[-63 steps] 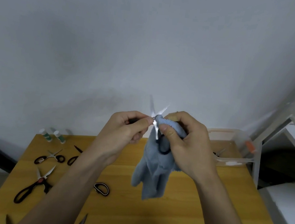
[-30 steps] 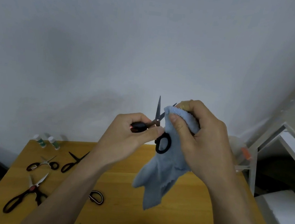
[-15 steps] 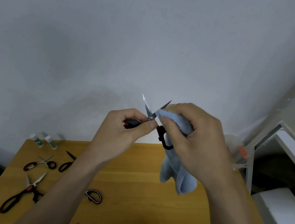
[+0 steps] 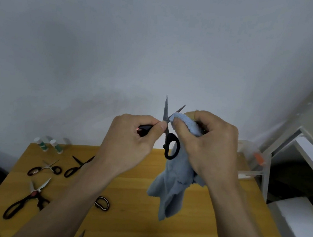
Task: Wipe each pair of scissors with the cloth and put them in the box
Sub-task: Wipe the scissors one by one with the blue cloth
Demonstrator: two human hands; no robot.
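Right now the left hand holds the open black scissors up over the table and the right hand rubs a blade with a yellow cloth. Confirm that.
Not quite: the cloth is light blue, not yellow; it is the table that is yellow. The head view shows it. The rest stands: the left hand holds the open black scissors up over the table and the right hand rubs a blade with the cloth.

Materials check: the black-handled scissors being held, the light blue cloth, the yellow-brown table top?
Black-handled scissors: blades look like bare grey metal, thin with a dull sheen; handle loops look like moulded matte black plastic.
Light blue cloth: soft nubby fabric, probably microfibre or terry; it drapes limply with ragged edges.
Yellow-brown table top: wood or wood-look laminate, with faint grain lines and a smooth satin surface; which one cannot be told.
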